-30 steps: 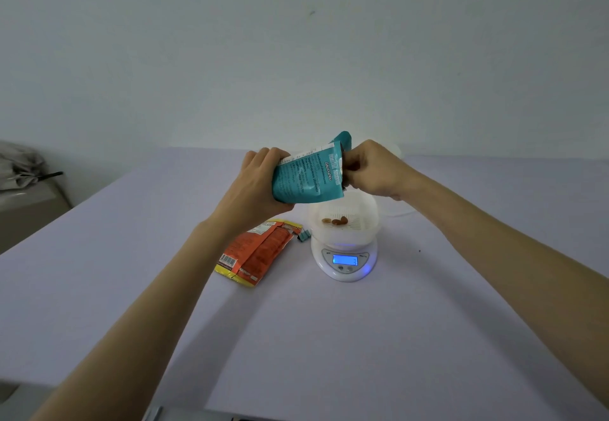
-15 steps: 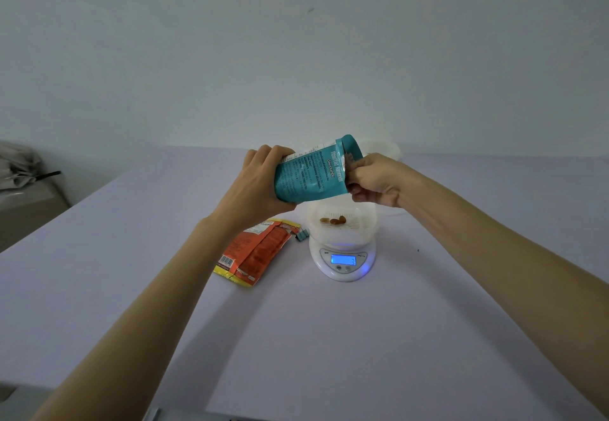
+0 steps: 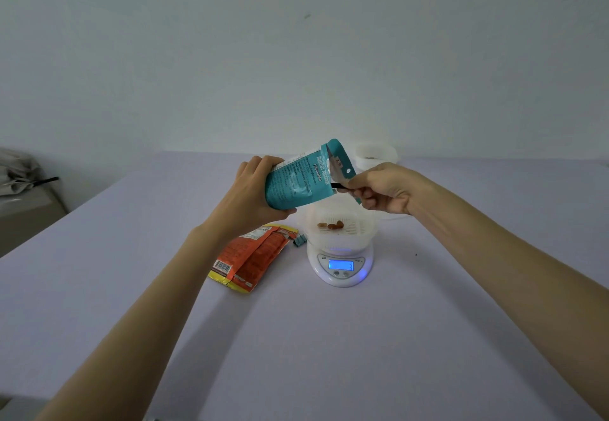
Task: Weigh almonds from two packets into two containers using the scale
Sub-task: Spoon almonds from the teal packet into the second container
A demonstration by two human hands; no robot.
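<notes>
Teal packet [image 3: 296,183] tilted over container [image 3: 342,239]; left hand [image 3: 250,196] grips base, right hand [image 3: 382,190] pinches mouth.

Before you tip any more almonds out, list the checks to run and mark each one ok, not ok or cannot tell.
1. The container sits on the scale: ok.
2. The scale display is lit: ok. Its reading: cannot tell, too small.
3. The teal packet is tilted with its open mouth above the container: ok.
4. The left hand grips the packet's body: ok.
5. The right hand pinches the packet's mouth edge: ok.
6. A few almonds lie in the container: ok. How many remain in the packet: cannot tell.
</notes>
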